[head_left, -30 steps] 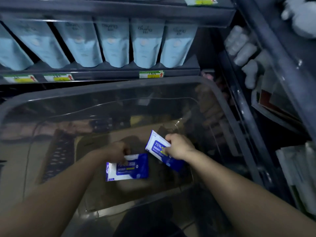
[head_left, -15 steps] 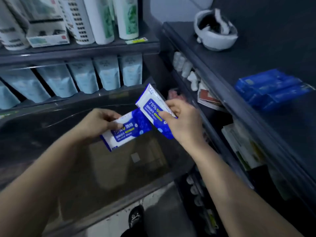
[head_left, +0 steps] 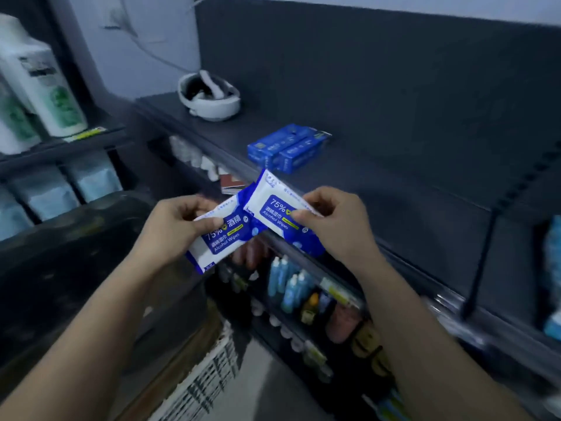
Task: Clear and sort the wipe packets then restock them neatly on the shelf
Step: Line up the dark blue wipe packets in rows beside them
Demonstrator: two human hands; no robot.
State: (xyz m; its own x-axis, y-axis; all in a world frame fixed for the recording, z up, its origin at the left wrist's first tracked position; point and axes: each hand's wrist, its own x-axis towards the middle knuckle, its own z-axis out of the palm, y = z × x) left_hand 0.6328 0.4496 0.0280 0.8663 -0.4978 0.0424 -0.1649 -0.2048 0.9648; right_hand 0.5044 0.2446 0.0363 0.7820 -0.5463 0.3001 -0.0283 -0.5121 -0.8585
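Each hand holds one blue-and-white alcohol wipe packet in front of the dark shelf (head_left: 379, 183). My left hand (head_left: 173, 226) pinches the lower-left wipe packet (head_left: 223, 238) by its top edge. In my right hand (head_left: 334, 226) is the upper-right wipe packet (head_left: 273, 208), gripped by its right side. The two packets overlap at their inner corners, just above the shelf's front edge. Further back on the shelf lies a small stack of blue wipe packets (head_left: 288, 147), side by side.
A white headset-like object (head_left: 209, 98) sits at the shelf's far left end. A clear plastic bin (head_left: 60, 268) stands at lower left over a cardboard box (head_left: 194, 375). Lower shelves hold small bottles (head_left: 288, 284); the left rack holds white bottles (head_left: 45, 86) and pale blue pouches (head_left: 94, 177).
The view has swung from the bin up and right to the dark shelf. Both hands lifted their packets out of the bin and carried them toward the shelf's front edge.
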